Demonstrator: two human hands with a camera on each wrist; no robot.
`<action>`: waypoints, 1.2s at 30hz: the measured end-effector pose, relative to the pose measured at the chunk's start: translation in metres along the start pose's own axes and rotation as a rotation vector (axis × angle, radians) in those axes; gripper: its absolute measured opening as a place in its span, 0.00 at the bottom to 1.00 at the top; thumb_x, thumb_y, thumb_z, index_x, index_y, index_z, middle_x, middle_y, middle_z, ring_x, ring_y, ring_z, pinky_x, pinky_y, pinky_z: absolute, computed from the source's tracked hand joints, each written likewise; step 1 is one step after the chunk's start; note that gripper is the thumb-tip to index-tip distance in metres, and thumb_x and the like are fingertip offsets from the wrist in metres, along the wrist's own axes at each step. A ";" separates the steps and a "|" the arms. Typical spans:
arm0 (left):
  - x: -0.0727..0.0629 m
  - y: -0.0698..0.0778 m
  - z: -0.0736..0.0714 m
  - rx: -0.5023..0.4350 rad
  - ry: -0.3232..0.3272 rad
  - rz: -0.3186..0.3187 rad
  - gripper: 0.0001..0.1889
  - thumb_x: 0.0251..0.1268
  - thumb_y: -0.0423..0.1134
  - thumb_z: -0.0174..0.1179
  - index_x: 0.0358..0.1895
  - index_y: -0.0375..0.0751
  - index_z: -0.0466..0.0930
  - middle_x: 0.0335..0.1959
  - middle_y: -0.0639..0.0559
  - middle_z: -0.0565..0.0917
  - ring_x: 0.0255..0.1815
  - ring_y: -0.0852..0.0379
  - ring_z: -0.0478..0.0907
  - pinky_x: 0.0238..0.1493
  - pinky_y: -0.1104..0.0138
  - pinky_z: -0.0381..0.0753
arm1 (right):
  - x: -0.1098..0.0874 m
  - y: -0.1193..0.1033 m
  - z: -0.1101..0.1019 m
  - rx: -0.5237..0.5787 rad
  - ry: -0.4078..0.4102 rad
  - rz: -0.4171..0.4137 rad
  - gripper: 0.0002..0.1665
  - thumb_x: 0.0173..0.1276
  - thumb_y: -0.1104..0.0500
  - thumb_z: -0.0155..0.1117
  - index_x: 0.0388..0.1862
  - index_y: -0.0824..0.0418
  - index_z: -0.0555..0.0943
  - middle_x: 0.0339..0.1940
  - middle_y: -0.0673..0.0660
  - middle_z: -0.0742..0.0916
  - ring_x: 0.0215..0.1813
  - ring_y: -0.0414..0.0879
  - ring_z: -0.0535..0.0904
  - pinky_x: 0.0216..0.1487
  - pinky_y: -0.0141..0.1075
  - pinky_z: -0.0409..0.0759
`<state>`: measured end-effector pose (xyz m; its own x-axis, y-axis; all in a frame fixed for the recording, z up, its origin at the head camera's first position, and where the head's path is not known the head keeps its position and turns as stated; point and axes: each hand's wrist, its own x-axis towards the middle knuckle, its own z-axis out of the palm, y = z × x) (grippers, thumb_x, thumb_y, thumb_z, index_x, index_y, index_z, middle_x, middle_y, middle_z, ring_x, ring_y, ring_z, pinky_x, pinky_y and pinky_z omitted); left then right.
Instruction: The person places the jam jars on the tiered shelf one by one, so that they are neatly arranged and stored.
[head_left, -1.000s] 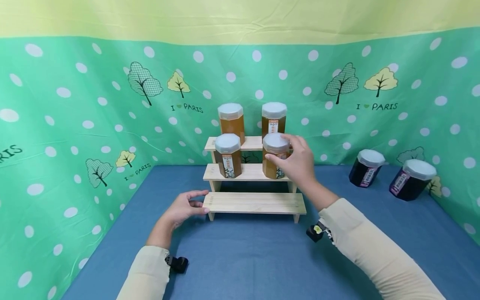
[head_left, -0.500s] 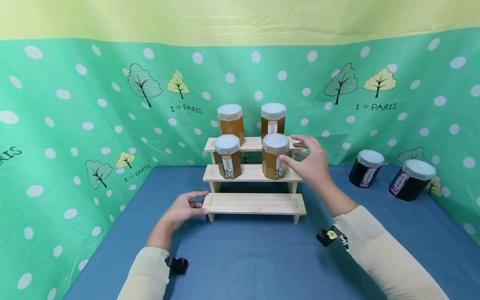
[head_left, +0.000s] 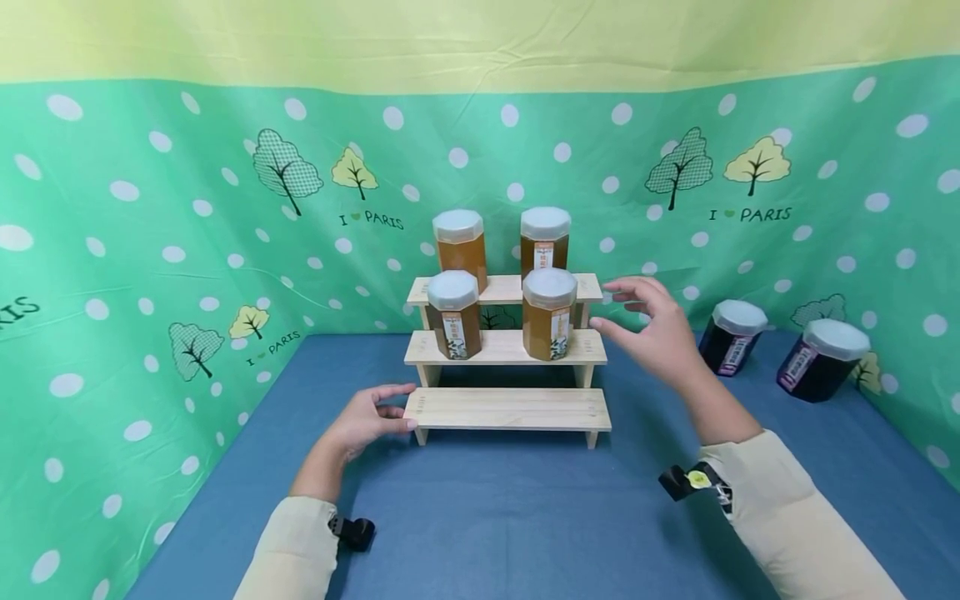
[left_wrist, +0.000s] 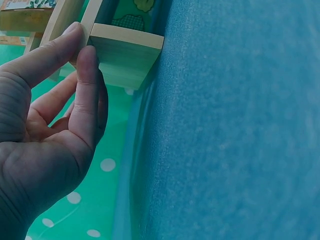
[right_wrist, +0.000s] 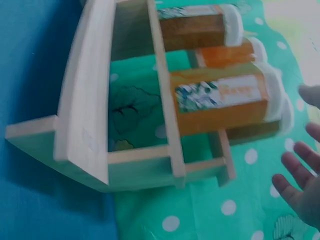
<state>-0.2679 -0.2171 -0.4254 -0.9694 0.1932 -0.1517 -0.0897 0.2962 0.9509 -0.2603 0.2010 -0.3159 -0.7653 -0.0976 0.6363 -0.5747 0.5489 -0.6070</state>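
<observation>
A three-tier wooden display stand (head_left: pixel 510 408) stands on the blue cloth. Its middle tier bears two lidded honey jars, one on the left (head_left: pixel 455 321) and one on the right (head_left: pixel 549 321). Behind them on the top tier are an amber jar (head_left: pixel 460 237) and a browner, labelled jar (head_left: pixel 544 237). My left hand (head_left: pixel 362 423) grips the left end of the lowest board between thumb and forefinger, seen close up against the wood (left_wrist: pixel 125 55) in the left wrist view. Off the stand's right side, my right hand (head_left: pixel 660 333) holds nothing, its fingers spread apart from the thumb.
Two dark jars with white lids, one nearer (head_left: pixel 735 337) and one farther right (head_left: pixel 821 360), lean at the right on the blue cloth (head_left: pixel 480 517). A green dotted curtain (head_left: pixel 360 283) hangs close behind the stand and along both sides.
My right hand has let go of the right-hand jar on the middle tier and drawn away to the right. The jar stays standing there. My left hand has kept its place.
</observation>
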 end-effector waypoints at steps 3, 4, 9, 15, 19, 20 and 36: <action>0.000 -0.001 -0.001 0.001 -0.006 0.006 0.37 0.51 0.26 0.72 0.68 0.34 0.70 0.49 0.34 0.79 0.38 0.52 0.81 0.42 0.57 0.85 | -0.002 0.003 -0.008 -0.031 -0.052 -0.023 0.27 0.61 0.59 0.73 0.58 0.64 0.78 0.57 0.61 0.78 0.56 0.56 0.73 0.59 0.56 0.73; 0.000 -0.001 -0.001 -0.005 -0.004 0.002 0.37 0.51 0.26 0.72 0.68 0.34 0.70 0.49 0.34 0.79 0.38 0.52 0.82 0.42 0.57 0.85 | -0.003 0.004 -0.010 -0.038 -0.066 -0.023 0.27 0.61 0.59 0.73 0.59 0.63 0.78 0.57 0.60 0.78 0.56 0.55 0.73 0.59 0.56 0.73; 0.001 -0.003 -0.002 -0.010 -0.007 0.006 0.37 0.51 0.26 0.72 0.68 0.34 0.70 0.51 0.33 0.78 0.39 0.52 0.81 0.41 0.58 0.85 | -0.007 0.008 -0.020 -0.041 -0.109 -0.017 0.29 0.61 0.59 0.74 0.61 0.61 0.77 0.58 0.58 0.78 0.58 0.55 0.73 0.61 0.56 0.72; 0.000 -0.003 -0.002 -0.002 0.004 0.000 0.36 0.51 0.26 0.72 0.67 0.34 0.70 0.47 0.37 0.80 0.38 0.52 0.81 0.41 0.58 0.85 | -0.011 0.018 -0.033 -0.053 -0.124 0.022 0.35 0.58 0.60 0.76 0.64 0.61 0.74 0.62 0.57 0.75 0.60 0.53 0.71 0.61 0.54 0.71; 0.001 -0.003 -0.002 -0.005 0.006 0.002 0.36 0.51 0.26 0.72 0.67 0.34 0.71 0.48 0.36 0.79 0.39 0.52 0.81 0.41 0.58 0.85 | -0.013 0.022 -0.043 -0.052 -0.183 0.046 0.43 0.55 0.61 0.78 0.69 0.60 0.70 0.66 0.59 0.72 0.63 0.56 0.68 0.63 0.58 0.67; 0.001 -0.003 -0.002 -0.004 0.004 0.003 0.36 0.51 0.26 0.72 0.67 0.34 0.71 0.49 0.35 0.79 0.39 0.52 0.81 0.41 0.58 0.85 | -0.013 0.023 -0.046 -0.054 -0.200 0.055 0.44 0.55 0.61 0.78 0.70 0.59 0.69 0.67 0.59 0.70 0.63 0.57 0.67 0.63 0.59 0.66; 0.002 -0.004 -0.001 -0.007 -0.003 0.010 0.36 0.51 0.26 0.72 0.67 0.34 0.70 0.46 0.36 0.80 0.37 0.52 0.82 0.40 0.58 0.85 | -0.027 0.053 -0.087 -0.134 -0.284 0.252 0.61 0.56 0.52 0.78 0.80 0.40 0.49 0.80 0.57 0.50 0.71 0.75 0.54 0.60 0.72 0.59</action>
<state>-0.2698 -0.2193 -0.4295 -0.9694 0.1991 -0.1433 -0.0819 0.2882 0.9541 -0.2449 0.3046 -0.3236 -0.9378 -0.1617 0.3071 -0.3304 0.6869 -0.6473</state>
